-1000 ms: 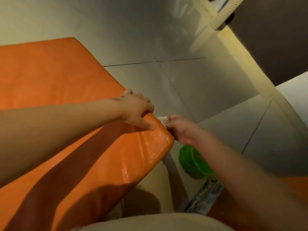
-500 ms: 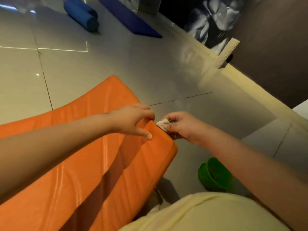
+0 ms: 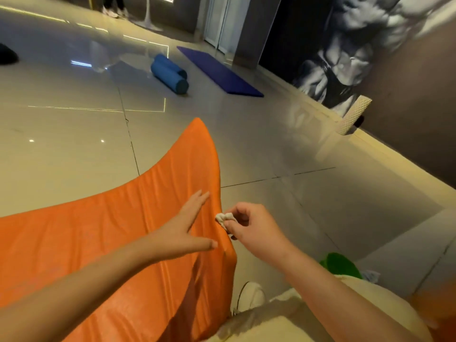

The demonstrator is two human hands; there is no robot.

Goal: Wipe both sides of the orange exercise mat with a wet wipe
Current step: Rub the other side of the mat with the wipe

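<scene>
Pinching wet wipe point(image 3: 224, 217): right hand point(image 3: 254, 228) | left hand point(image 3: 183, 229) flat, fingers spread, orange mat point(image 3: 98, 233)

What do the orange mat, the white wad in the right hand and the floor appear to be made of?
The orange mat looks like padded foam under a vinyl-like cover: it bends in a curve, wrinkles and has a faint sheen. The white wad, pinched by the right hand, looks like soft non-woven or paper wipe, crumpled; wetness cannot be told. The floor is probably polished tile: glossy reflections, thin joint lines.
</scene>
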